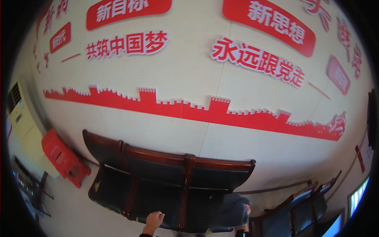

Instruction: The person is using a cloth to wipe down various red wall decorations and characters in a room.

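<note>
A dark leather bench with wooden frame and armrests (189, 174) stands against the wall before me. Over the front edge of its middle seat is my left hand (155, 219), its fingers curled closed with nothing seen in them. On the right, my right hand (246, 209) is partly hidden by a dark blue-grey cloth (232, 209), which it grips at the edge. The cloth is bunched over the right end of the bench seat. The seat covering looks worn and torn along its front.
Stacked red plastic stools (63, 157) stand left of the bench, near a floor-standing air conditioner (25, 118). More dark chairs (302, 214) are at the lower right. Red wall decorations (183, 109) with writing cover the wall behind.
</note>
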Demonstrator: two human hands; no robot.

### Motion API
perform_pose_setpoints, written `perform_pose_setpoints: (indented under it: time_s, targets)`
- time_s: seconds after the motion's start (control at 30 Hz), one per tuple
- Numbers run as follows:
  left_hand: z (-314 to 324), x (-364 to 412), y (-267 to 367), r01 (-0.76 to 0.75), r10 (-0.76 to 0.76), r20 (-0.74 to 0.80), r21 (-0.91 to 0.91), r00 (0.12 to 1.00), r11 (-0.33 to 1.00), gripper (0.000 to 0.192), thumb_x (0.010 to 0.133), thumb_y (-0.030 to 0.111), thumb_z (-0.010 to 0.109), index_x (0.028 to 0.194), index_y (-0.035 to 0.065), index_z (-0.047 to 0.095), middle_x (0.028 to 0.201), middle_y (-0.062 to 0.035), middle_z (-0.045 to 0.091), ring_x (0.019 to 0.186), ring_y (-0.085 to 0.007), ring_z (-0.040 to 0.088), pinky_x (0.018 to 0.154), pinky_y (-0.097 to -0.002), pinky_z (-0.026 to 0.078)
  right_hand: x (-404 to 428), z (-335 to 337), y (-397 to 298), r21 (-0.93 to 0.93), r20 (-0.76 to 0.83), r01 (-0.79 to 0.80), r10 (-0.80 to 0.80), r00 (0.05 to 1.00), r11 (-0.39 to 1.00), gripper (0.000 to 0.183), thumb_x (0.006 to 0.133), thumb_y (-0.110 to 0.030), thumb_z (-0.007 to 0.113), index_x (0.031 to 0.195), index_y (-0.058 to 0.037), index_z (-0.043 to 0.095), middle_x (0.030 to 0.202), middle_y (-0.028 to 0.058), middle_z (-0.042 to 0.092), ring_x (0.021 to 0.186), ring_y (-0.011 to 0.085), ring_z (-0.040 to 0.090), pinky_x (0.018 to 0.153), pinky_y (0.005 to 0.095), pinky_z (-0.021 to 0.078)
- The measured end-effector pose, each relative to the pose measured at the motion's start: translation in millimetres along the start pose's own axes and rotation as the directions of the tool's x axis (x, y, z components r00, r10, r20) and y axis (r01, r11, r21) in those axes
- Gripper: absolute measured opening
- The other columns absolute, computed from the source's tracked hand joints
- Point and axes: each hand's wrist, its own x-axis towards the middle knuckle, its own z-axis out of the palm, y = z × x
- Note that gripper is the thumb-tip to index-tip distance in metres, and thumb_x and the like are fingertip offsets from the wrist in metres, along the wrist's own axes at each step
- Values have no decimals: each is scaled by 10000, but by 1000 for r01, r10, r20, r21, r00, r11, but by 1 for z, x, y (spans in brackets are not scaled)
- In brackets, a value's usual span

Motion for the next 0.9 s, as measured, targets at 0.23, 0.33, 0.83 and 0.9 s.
perform_pose_setpoints:
  time_s: [0.23, 0.33, 0.83, 0.9]
  targets:
    - [-39, -23, 16, 214, -211, -63, 55, 976, 975, 137, 801, 252, 642, 822, 118, 658, 820, -102, 670, 766, -291, 652, 670, -419, 515, 79, 6, 35, -120, 154, -298, 315, 937, 947, 461, 734, -219, 554, 1129, 19, 557, 1078, 157, 624, 1000, 303, 594, 931, 386, 459]
    - [-46, -40, 13, 373, -356, -223, 35, 907, 927, 161, 807, 254, 643, 858, 102, 650, 815, -92, 671, 770, -291, 651, 676, -413, 516, 107, 23, 27, -183, 197, -365, 398, 896, 913, 462, 731, -218, 555, 1128, 18, 557, 1075, 158, 627, 997, 303, 596, 929, 385, 461]
    - [-53, -43, -58, 572, -572, 14, -49, 820, 819, 288, 833, 349, 617, 1008, 124, 661, 931, -123, 681, 906, -319, 636, 815, -424, 499, 112, 334, 134, -266, 964, 945, 44, 262, 191, 399, 624, -113, 725, 989, -4, 608, 961, 190, 584, 863, 407, 580, 756, 410, 489]
    - [-67, -33, -80, 527, -528, -66, -30, 847, 849, 280, 839, 354, 614, 991, 123, 661, 921, -118, 681, 895, -323, 637, 797, -429, 501, 106, 388, 152, -148, 989, 976, -1, 150, 161, 466, 599, -111, 729, 1036, -16, 594, 1038, 193, 572, 907, 392, 579, 776, 417, 483]
